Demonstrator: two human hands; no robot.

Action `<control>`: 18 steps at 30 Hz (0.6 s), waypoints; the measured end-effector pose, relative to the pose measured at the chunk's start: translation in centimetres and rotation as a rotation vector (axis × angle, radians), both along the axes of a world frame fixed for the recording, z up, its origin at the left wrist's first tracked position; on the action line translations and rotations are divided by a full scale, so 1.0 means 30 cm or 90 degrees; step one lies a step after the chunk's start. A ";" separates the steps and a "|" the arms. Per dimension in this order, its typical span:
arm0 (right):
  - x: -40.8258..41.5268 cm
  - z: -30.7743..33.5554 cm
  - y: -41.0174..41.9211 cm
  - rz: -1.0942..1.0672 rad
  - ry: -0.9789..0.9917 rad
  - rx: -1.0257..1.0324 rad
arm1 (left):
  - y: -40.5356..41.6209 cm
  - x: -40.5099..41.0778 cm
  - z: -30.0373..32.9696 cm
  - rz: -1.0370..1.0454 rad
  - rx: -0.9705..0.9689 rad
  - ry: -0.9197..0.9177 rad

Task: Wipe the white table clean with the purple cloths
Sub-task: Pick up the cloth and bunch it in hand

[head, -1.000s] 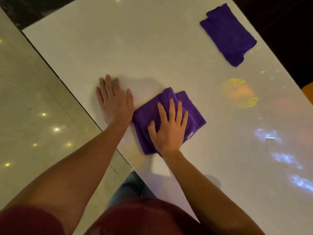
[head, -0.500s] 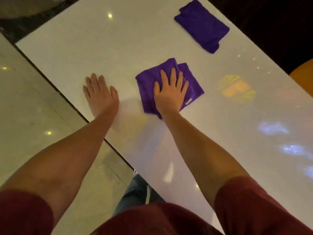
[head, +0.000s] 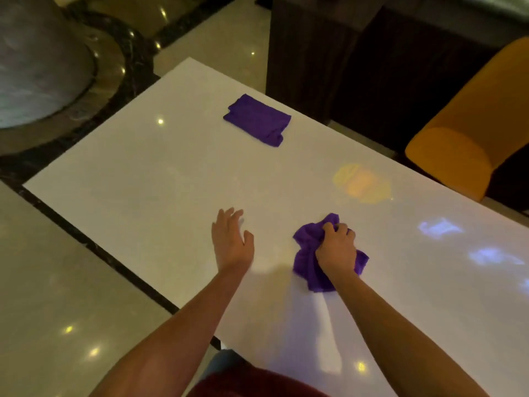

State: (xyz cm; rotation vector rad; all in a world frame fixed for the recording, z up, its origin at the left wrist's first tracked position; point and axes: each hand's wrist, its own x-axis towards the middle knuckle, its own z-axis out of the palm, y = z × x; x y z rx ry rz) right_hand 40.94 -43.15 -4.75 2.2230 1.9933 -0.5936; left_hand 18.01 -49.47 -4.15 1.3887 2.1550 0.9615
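Right hand (head: 335,247): fingers curled, gripping a bunched purple cloth (head: 307,253) against the white table (head: 171,173), right of centre and toward the near edge. Half a second earlier this hand lay flat with fingers spread on the same cloth, which was then folded and smooth; the cloth is now crumpled, with loose ends showing beyond the knuckles and beside the wrist.

Left hand (head: 232,239): fingers straight and relaxed, holding nothing, to the left of the cloth and apart from it. Earlier its palm lay flat on the table near the left edge; whether it touches the surface now cannot be told, and its fingertips are blurred.

Second purple cloth (head: 257,120): folded, untouched, lying toward the far end of the table, well apart from both hands, as in the earlier frames.

Surroundings: an orange chair (head: 469,133) stands beyond the right edge of the table, with more of it showing than before. A dark wooden panel (head: 312,58) rises past the far edge. Glossy floor tiles (head: 57,296) with light reflections lie to the left, and a large grey rounded column base (head: 37,61) sits at the far left.
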 end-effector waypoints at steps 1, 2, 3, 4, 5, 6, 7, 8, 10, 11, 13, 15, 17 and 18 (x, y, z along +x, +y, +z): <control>0.021 0.016 -0.003 -0.015 0.052 -0.003 | 0.005 0.029 0.014 -0.019 -0.021 -0.023; 0.034 0.035 -0.008 -0.039 0.116 -0.005 | 0.016 0.049 0.033 -0.038 -0.067 -0.078; 0.036 0.059 -0.017 -0.072 0.191 0.000 | 0.030 0.063 0.059 -0.054 -0.144 -0.161; 0.028 0.084 -0.028 -0.102 0.266 0.017 | 0.049 0.071 0.087 -0.067 -0.226 -0.252; 0.007 0.112 -0.039 -0.124 0.330 0.040 | 0.067 0.077 0.111 -0.075 -0.283 -0.342; -0.026 0.140 -0.050 -0.143 0.388 0.062 | 0.082 0.080 0.134 -0.074 -0.305 -0.418; -0.067 0.168 -0.056 -0.161 0.442 0.081 | 0.096 0.079 0.156 -0.080 -0.305 -0.466; -0.111 0.190 -0.057 -0.177 0.484 0.101 | 0.107 0.075 0.175 -0.094 -0.295 -0.494; -0.197 0.225 -0.052 -0.210 0.543 0.133 | 0.125 0.057 0.204 -0.118 -0.271 -0.547; -0.238 0.238 -0.045 -0.233 0.570 0.146 | 0.143 0.042 0.214 -0.136 -0.266 -0.585; -0.313 0.263 -0.024 -0.288 0.619 0.177 | 0.194 -0.007 0.225 -0.183 -0.273 -0.640; -0.384 0.291 0.004 -0.335 0.649 0.218 | 0.252 -0.073 0.234 -0.205 -0.284 -0.632; -0.462 0.316 0.042 -0.366 0.622 0.265 | 0.309 -0.165 0.237 -0.198 -0.278 -0.588; -0.504 0.327 0.062 -0.375 0.594 0.284 | 0.337 -0.215 0.245 -0.199 -0.259 -0.563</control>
